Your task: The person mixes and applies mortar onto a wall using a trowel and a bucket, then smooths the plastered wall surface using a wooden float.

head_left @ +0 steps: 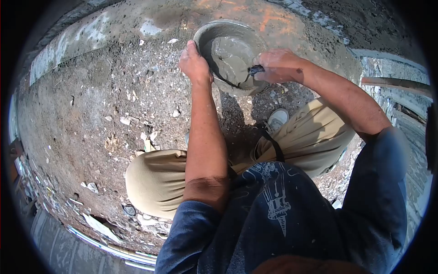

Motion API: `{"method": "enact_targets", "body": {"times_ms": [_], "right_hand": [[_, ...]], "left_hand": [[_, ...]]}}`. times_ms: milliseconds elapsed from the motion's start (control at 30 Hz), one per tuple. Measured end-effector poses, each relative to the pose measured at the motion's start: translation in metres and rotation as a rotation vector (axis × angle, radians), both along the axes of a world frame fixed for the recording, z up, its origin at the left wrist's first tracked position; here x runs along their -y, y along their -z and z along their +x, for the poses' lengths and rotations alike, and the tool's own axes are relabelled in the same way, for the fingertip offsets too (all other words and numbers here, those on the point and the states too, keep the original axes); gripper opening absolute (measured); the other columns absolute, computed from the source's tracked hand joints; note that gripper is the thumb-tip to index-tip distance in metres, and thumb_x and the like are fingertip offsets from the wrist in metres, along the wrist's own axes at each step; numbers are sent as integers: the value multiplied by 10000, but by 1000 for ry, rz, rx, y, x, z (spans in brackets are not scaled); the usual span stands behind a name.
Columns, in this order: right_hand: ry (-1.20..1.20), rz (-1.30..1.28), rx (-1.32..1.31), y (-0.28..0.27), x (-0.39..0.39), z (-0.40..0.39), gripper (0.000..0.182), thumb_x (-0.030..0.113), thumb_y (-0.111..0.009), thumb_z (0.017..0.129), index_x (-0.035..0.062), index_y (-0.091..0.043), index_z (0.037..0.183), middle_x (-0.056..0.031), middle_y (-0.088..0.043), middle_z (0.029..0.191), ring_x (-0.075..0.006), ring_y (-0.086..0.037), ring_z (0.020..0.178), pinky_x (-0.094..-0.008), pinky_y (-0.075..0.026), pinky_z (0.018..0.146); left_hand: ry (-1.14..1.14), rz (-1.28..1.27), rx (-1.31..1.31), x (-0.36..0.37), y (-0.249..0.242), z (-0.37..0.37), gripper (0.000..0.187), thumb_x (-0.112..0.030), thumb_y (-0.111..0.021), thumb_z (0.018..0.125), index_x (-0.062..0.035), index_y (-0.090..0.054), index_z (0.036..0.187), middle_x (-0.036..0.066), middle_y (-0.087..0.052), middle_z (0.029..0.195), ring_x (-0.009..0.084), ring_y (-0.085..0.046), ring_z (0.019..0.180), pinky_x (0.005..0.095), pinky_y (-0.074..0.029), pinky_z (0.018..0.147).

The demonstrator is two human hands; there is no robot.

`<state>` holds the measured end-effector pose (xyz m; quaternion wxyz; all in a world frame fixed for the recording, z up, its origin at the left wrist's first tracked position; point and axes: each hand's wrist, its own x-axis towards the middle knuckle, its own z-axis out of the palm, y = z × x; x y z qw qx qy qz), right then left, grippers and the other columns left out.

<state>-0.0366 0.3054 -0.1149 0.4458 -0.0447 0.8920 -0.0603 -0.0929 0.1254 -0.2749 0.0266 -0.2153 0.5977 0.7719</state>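
Closest to the camera is the person's dark blue shirt (273, 214) with a pale print on the chest, and below that the tan trousers (157, 180), knees bent in a squat. One grey shoe (277, 119) pokes out just behind the right forearm.

Both bare arms reach forward to a round metal pan (214, 34) sitting on the ground. The left hand (195, 64) is clamped over the near-left rim, thumb inside the pan, fingers outside, so it's closed right on the edge. The right hand (279, 65) is wrapped tight around a dark tool handle (255, 70) at the pan's right side; the working end goes down into the wet grey mortar (230, 57) just left of that grip, and I can't make out its shape.

All around the pan is rough dirt ground (91, 118) littered with pale chips and scraps. Past the right hand, a wooden stick (397, 83) lies across a grey wall edge.
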Motion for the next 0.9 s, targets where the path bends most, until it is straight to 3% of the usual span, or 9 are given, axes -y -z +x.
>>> {"method": "enact_targets", "body": {"times_ms": [100,233,333,367,467,567,667,767,900], "right_hand": [[58,-3,-189,6,1,1,413,358,-676,881,108,-656,1209,-174,-704,1062,-369,-647,1071,-473,-508,921],[-180,-101,-290,19,-4,22,376,312,-671,888,109,-663,1204,-166,-716,1006,-381,-652,1051,-477,-512,910],[-22,-43,-322,3,-5,7,342,272,-664,893,110,-663,1194,-148,-719,989,-366,-672,1004,-464,-520,903],[-192,-76,-541,31,-11,19,304,237,-657,898,103,-666,1170,-135,-719,950,-337,-693,941,-455,-539,858],[-347,-17,-412,18,1,15,273,239,-640,917,118,-669,1160,-145,-711,926,-320,-698,913,-460,-556,795],[-287,132,-512,-32,-18,-7,259,251,-618,938,148,-661,1172,-154,-707,919,-332,-693,900,-473,-563,751],[-137,407,-481,-48,-60,-24,295,289,-645,925,178,-656,1198,-134,-726,940,-333,-703,899,-442,-560,785],[-129,392,-273,-27,-87,20,340,334,-641,929,182,-637,1233,-134,-725,969,-340,-697,925,-462,-551,797],[-70,7,-216,-9,-98,56,387,378,-643,922,191,-614,1259,-149,-715,971,-371,-678,928,-489,-537,810]], "left_hand": [[-9,60,-8,-4,-9,1,359,-241,-544,1010,16,-616,769,22,-562,715,125,-473,645,321,-408,589],[-47,144,-46,0,-3,-2,367,-247,-547,1006,10,-609,751,19,-552,706,127,-464,637,323,-404,588],[-35,87,-4,3,3,2,361,-266,-565,995,7,-614,764,26,-557,714,131,-466,639,327,-404,592],[-28,75,-4,0,1,-1,359,-272,-572,991,7,-616,768,28,-558,716,132,-466,639,328,-404,593],[-51,66,-44,-4,-7,-2,357,-269,-579,987,-14,-595,737,17,-535,702,129,-456,633,324,-402,589],[8,4,33,5,-5,-1,333,-245,-562,998,10,-634,797,41,-595,750,140,-523,669,315,-448,626],[6,190,42,7,-13,-3,326,-227,-542,1015,34,-648,850,66,-631,796,157,-570,710,318,-483,667],[-27,265,31,6,-13,-4,323,-225,-536,1023,59,-656,925,97,-661,857,180,-607,746,332,-507,694],[-3,257,53,16,5,-6,343,-246,-544,1024,81,-644,1052,144,-681,983,229,-665,842,362,-551,746]]}}
